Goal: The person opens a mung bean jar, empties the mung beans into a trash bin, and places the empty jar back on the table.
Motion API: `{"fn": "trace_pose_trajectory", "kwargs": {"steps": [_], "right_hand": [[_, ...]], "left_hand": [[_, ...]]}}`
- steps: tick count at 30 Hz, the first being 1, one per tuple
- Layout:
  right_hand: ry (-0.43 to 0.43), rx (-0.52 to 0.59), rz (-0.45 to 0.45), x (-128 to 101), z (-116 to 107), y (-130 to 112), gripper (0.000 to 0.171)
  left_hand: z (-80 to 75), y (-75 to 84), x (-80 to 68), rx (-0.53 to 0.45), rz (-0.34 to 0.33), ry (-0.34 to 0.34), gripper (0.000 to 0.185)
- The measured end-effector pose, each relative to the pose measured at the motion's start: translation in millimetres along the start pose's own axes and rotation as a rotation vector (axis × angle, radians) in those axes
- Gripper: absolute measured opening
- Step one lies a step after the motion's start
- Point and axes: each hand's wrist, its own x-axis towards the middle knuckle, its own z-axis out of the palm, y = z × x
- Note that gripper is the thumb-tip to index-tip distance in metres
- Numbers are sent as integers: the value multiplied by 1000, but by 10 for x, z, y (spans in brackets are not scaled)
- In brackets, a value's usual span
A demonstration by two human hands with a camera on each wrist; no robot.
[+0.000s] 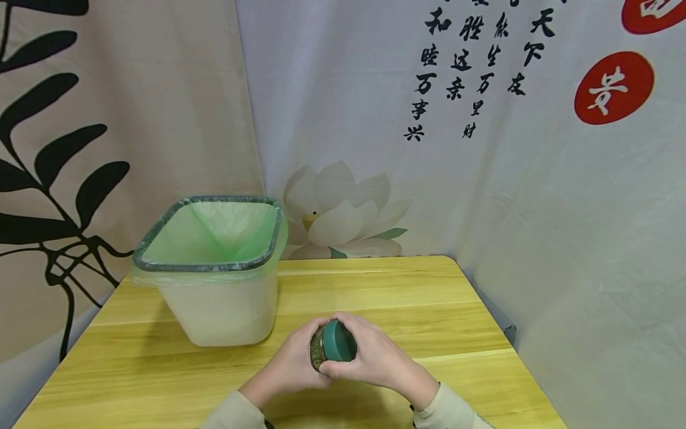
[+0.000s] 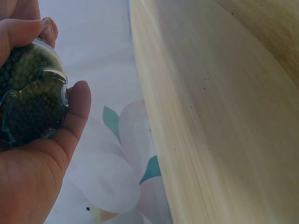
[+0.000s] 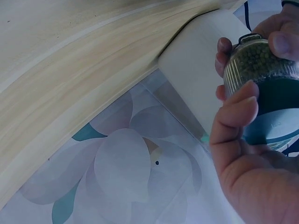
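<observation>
Both hands meet over the front of the table around a small clear jar (image 1: 317,350) of green beans, tipped on its side with its dark green lid (image 1: 340,341) toward the right. My left hand (image 1: 295,363) grips the glass body, with beans (image 2: 32,88) showing through it in the left wrist view. On the other side, my right hand (image 1: 377,357) holds the lid, fingers over the top and thumb below. In the right wrist view the lid (image 3: 275,123) sits on the ribbed jar (image 3: 259,58), and a finger and thumb of the left hand (image 3: 282,39) press the glass.
A pale bin (image 1: 220,313) with a green liner stands at the table's back left. The wooden table (image 1: 370,286) narrows toward the back. Behind it hangs a cloth (image 1: 343,107) with lotus and writing; another cloth has dark leaves.
</observation>
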Motion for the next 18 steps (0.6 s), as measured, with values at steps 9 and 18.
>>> {"fn": "trace_pose_trajectory", "kwargs": {"steps": [9,18], "right_hand": [[-35,161,139,14,8,16,89],[-19,279,223,35,-1,-14,77]], "left_hand": [[67,11,5,84,-17,99,91],[103,44,5,223,51,181,91]]}}
